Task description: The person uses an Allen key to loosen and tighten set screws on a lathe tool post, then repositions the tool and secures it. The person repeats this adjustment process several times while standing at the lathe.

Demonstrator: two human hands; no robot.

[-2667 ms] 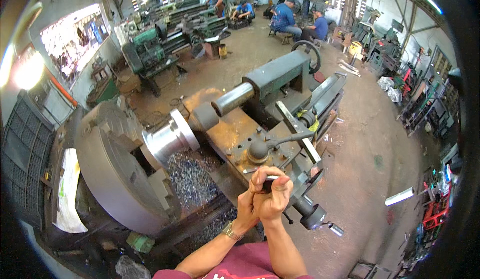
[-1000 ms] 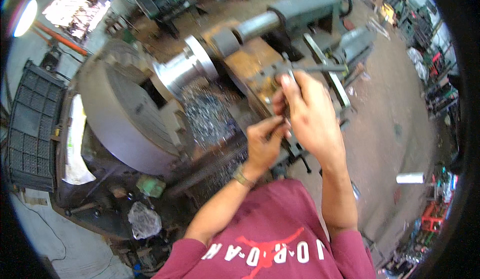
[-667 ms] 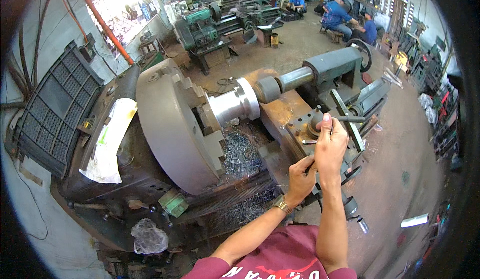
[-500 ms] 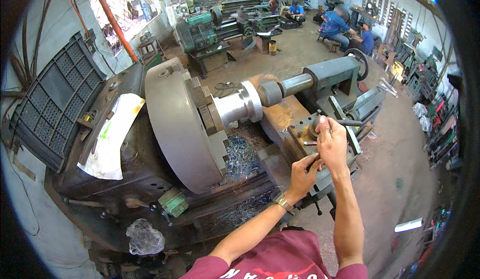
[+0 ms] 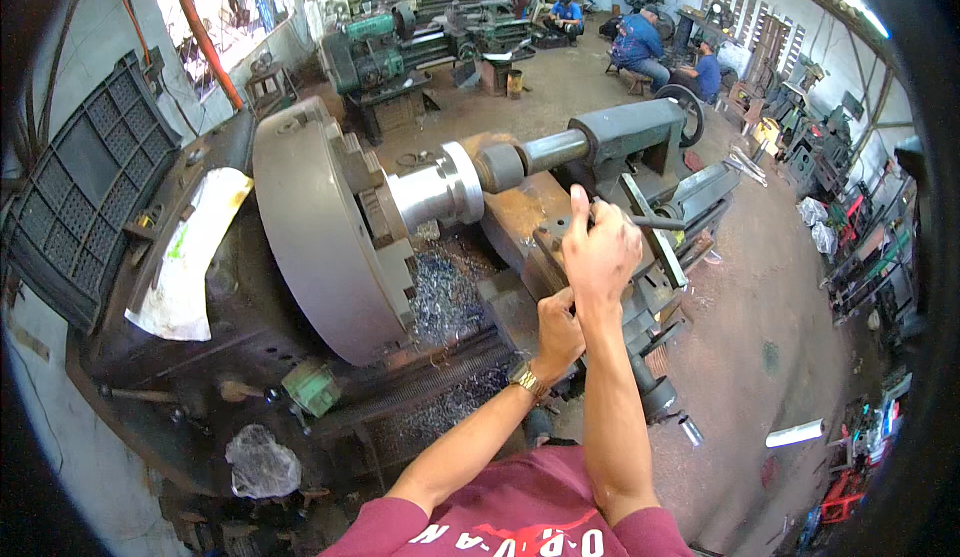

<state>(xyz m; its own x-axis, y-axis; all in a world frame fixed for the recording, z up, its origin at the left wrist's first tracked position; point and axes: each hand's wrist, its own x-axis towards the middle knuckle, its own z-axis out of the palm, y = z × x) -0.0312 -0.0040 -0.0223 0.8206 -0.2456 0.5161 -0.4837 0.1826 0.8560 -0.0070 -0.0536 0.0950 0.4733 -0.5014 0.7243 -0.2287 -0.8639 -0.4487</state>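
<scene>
Workshop floor (image 5: 780, 297) spreads at three o'clock in the head view, seated people (image 5: 638, 41) toward one. The right hand (image 5: 600, 257), thumb raised, has its fingers curled closed; a dark lever (image 5: 660, 223) shows past it at two o'clock. At its seven, the left hand (image 5: 560, 332) is closed too; what either grips is hidden. A shiny cylinder (image 5: 435, 195) sits in the chuck (image 5: 318, 237), at the right hand's ten.

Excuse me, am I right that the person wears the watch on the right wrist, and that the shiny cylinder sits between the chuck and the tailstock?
Not quite: the head view shows the watch at the wrist of the left hand. The shiny cylinder does sit between the chuck and the tailstock.
</scene>
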